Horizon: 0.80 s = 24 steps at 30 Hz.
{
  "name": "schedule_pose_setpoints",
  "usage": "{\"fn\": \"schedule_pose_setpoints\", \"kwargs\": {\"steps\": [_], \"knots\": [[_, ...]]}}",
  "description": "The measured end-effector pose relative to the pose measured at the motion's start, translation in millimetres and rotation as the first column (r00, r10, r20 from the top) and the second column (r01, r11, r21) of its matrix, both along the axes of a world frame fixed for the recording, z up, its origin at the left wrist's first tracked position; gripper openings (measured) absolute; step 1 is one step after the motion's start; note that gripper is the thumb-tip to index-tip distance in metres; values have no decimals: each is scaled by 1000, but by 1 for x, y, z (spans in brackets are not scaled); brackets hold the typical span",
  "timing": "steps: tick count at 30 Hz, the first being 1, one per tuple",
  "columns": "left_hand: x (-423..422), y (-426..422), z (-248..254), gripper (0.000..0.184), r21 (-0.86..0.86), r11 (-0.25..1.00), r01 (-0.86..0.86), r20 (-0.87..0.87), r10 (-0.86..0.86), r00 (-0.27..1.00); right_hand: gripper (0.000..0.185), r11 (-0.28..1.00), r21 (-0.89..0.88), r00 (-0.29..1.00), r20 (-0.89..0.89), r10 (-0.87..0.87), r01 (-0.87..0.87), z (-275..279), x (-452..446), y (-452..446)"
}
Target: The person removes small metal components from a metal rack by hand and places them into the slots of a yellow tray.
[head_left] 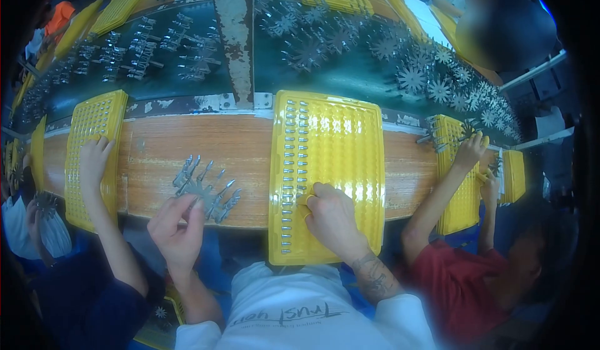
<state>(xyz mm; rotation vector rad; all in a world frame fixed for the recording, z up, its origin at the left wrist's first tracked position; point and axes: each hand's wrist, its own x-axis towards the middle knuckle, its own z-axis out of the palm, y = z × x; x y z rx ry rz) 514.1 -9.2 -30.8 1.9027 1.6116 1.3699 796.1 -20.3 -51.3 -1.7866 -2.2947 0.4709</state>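
Observation:
A yellow plastic tray (344, 137) with rows of pockets lies in front of me. Small silvery metal pins (287, 170) fill its left column and the upper part of the second. My right hand (334, 219) is closed in a pinch over that second column, yellow covers on its fingertips; whatever it grips is hidden. To the left, my left hand (178, 228) pinches the near edge of a star-shaped metal rack (203, 190), whose arms carry similar pins. The rack is just above or on the wooden tabletop; I cannot tell which.
Beyond the wooden bench (156, 144), a green belt (362, 75) carries many star-shaped racks (412, 78). A worn metal post (234, 37) rises at its near edge. Co-workers handle yellow trays at left (112, 119) and right (459, 206); more trays stand across the belt.

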Motion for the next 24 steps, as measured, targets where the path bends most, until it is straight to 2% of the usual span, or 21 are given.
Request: {"fn": "schedule_pose_setpoints", "kwargs": {"steps": [5, 7, 8, 10, 11, 14, 16, 17, 19, 24], "knots": [[1, 1, 2, 16, 26, 1000, 15, 5, -15, 1000, 5, 999, 12, 998, 54, 35, -36, 17, 3, -1], [0, -2, 5, 15, -10, 1000, 17, 13, -16, 1000, 6, 1000, 18, 996, -92, 16, -15, 29, 4, -7], [1, -3, 4, 15, -8, 1000, 13, 10, -13, 1000, 6, 1000, 20, 995, -96, 20, -18, 32, 2, -6], [3, 0, -1, 14, -21, 999, 31, 12, -30, 999, 20, 992, 119, 964, -258, 64, -34, 35, 1, -3], [5, 0, -1, 14, -16, 999, 34, 7, -34, 999, 20, 992, 124, 963, -263, 61, -29, 34, 1, 0], [10, -3, -2, 13, -36, 998, 49, 18, -49, 999, 20, 989, 136, 981, -191, -34, 61, 17, 6, 14], [10, -3, -2, 13, -44, 996, 73, 17, -72, 997, 8, 992, 85, 988, -133, -78, 90, 0, 11, 23], [9, -3, -3, 13, -38, 997, 71, 17, -70, 997, 8, 992, 91, 988, -133, -75, 87, -2, 11, 25], [8, -4, -4, 13, -42, 997, 63, 17, -63, 998, 9, 997, 62, 998, 13, -55, 54, -7, 10, 25], [9, -5, -5, 13, -52, 997, 49, 26, -48, 999, 9, 997, 70, 998, 47, -32, 29, -8, 5, 20]]}}
